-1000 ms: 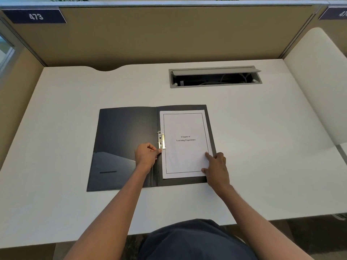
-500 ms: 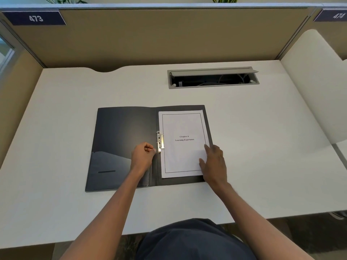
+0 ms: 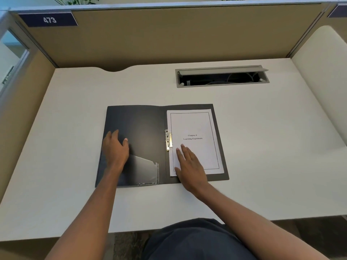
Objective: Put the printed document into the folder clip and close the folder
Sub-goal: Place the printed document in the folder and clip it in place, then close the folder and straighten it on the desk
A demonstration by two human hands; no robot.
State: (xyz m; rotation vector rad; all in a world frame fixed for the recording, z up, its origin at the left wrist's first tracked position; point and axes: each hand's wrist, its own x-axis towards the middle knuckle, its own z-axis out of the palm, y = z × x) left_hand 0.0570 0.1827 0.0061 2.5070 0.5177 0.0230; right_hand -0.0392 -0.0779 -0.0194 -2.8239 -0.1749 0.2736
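A dark folder point(image 3: 142, 124) lies open flat on the white desk. The printed document point(image 3: 193, 128), titled "Chapter 6 Learning Experience", rests on the folder's right half, its left edge under the metal clip point(image 3: 168, 140) by the spine. My left hand point(image 3: 115, 149) lies at the outer left edge of the left cover, fingers spread, holding nothing. My right hand point(image 3: 189, 166) presses flat on the lower part of the document, fingers apart. A clear pocket point(image 3: 146, 171) sits on the inside of the left cover.
A grey cable tray point(image 3: 221, 76) with its lid raised is set into the desk point(image 3: 272, 147) behind the folder. Tan partition walls point(image 3: 169, 36) enclose the back and left. A white curved panel point(image 3: 323, 59) stands at the right.
My left hand left the clip and moved left to the outer edge of the left cover, opening its fingers. My right hand slid left onto the lower document.
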